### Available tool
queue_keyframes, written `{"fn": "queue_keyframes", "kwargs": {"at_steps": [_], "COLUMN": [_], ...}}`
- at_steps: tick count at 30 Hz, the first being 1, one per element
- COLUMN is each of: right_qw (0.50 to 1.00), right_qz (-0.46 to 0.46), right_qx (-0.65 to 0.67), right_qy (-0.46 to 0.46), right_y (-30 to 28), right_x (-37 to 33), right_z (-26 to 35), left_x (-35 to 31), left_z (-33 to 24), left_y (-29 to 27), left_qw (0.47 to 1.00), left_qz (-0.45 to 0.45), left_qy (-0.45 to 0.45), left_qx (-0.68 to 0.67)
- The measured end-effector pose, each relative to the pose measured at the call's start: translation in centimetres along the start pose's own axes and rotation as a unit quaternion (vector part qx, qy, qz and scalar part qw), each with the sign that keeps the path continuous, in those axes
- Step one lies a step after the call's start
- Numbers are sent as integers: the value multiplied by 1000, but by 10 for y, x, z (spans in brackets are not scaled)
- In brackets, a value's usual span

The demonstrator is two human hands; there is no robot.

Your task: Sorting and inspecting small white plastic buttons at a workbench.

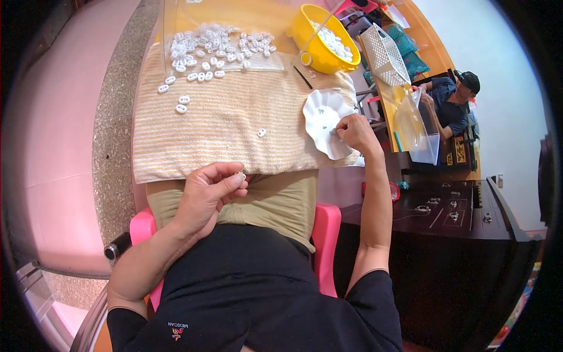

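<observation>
My left hand (212, 190) is above my lap at the near edge of the striped towel, thumb and fingertips pinched on a small white piece (242, 175), mostly covered by the fingers. My right hand (356, 134) reaches over a white wavy-rimmed dish (317, 138). Its fingers are closed together at the dish's right side; what they hold, if anything, is too small to make out. A few tiny grey bits (321, 110) lie in the dish. One white oval piece with dark holes (262, 133) rests alone on the towel between my hands.
Many similar white ovals (205, 44) are heaped at the far left, some spilling onto the towel (223, 111). A yellow basin (305, 35) of white pieces stands far right, near a thin black stick (303, 77). Beyond are a white perforated basket (384, 56) and a seated person (451, 97).
</observation>
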State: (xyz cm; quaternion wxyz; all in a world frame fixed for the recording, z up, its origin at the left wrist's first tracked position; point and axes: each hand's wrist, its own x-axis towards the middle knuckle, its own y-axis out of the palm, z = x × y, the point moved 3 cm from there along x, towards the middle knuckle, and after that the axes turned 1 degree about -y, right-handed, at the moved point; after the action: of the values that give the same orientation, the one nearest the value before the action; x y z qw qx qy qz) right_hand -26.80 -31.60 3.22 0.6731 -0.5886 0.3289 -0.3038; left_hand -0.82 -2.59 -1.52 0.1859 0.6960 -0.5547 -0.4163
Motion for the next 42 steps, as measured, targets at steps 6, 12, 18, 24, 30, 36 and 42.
{"fn": "queue_keyframes", "kwargs": {"at_steps": [6, 12, 18, 24, 30, 36, 42], "right_qw": [998, 998, 998, 997, 999, 995, 994], "right_qz": [46, 49, -25, 7, 22, -40, -50], "right_qx": [12, 18, 55, 69, 33, 88, 95], "right_qy": [38, 35, 32, 42, 15, 8, 0], "right_y": [-8, -10, -12, -8, -6, -8, -9], "right_x": [4, 5, -3, 0, 7, 7, 18], "right_z": [14, 11, 11, 9, 11, 8, 18], "left_x": [-1, -1, -1, 0, -1, -1, -1], "left_z": [0, -1, -1, 0, 0, -1, 0], "left_y": [0, 1, 1, 2, 2, 3, 4], "left_qw": [1000, 1000, 1000, 1000, 1000, 1000, 1000], "left_qz": [-2, 0, -11, -6, -4, -8, -6], "left_qy": [-5, -7, -2, -3, -4, -10, -16], "left_qx": [0, 0, -1, -2, -10, -3, 2]}}
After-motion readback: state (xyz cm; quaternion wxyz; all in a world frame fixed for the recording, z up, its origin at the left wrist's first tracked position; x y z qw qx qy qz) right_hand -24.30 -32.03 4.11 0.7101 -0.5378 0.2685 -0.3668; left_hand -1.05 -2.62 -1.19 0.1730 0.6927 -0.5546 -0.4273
